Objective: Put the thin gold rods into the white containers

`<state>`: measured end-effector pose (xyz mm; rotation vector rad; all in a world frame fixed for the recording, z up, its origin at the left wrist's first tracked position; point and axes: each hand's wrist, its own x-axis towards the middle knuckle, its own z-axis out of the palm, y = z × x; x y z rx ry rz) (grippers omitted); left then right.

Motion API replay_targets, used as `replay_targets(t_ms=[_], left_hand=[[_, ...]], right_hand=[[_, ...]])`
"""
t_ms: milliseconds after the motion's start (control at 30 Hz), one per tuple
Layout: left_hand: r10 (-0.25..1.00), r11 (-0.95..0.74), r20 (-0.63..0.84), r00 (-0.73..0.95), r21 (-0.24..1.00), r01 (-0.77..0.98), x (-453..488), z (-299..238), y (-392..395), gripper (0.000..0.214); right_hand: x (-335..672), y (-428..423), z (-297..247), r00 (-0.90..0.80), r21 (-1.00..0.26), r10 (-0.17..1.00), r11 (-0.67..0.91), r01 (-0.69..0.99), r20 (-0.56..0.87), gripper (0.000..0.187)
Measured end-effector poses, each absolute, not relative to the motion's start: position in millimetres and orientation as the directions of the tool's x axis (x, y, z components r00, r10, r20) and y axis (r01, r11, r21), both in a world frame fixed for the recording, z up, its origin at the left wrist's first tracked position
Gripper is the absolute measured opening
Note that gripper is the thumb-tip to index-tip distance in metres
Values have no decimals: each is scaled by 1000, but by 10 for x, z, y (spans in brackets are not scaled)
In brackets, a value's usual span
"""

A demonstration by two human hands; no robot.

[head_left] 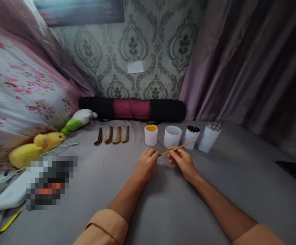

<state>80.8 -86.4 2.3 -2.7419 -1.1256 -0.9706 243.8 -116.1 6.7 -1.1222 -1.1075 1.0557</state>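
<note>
A thin tan stick point(179, 147) slants up to the right between my hands, above the grey sheet. My right hand point(182, 161) pinches it along its middle. My left hand point(147, 164) is closed, its fingertips at the stick's lower left end; what lies inside its fingers is hidden. Just beyond the hands stand white-wrapped containers in a row: one with a yellow inside point(151, 136), a pale one point(172, 136), one with a black rim and dark inside point(191, 137), and a taller one point(209, 137) with thin things sticking out.
Several bundles of brown bent sticks point(117, 135) lie at left. A black and maroon roll point(131, 109) rests against the wall. Plush toys point(28, 153), cables, a white device point(9, 194) and a blurred patch are on the left. A dark flat object point(294, 173) lies far right.
</note>
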Motion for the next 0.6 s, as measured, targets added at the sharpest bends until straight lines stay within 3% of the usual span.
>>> replay_targets(t_ms=[333, 467, 600], left_hand=[[728, -685, 555, 403, 579, 441, 832, -90, -797, 22], [854, -510, 430, 293, 803, 308, 869, -84, -779, 18], [953, -203, 180, 245, 977, 72, 908, -41, -776, 24]], right_hand=[[2427, -1167, 69, 182, -990, 976, 133, -54, 121, 32], [2436, -1154, 59, 238, -991, 964, 128, -35, 116, 32], [2455, -1139, 47, 285, -987, 947, 160, -10, 150, 29]])
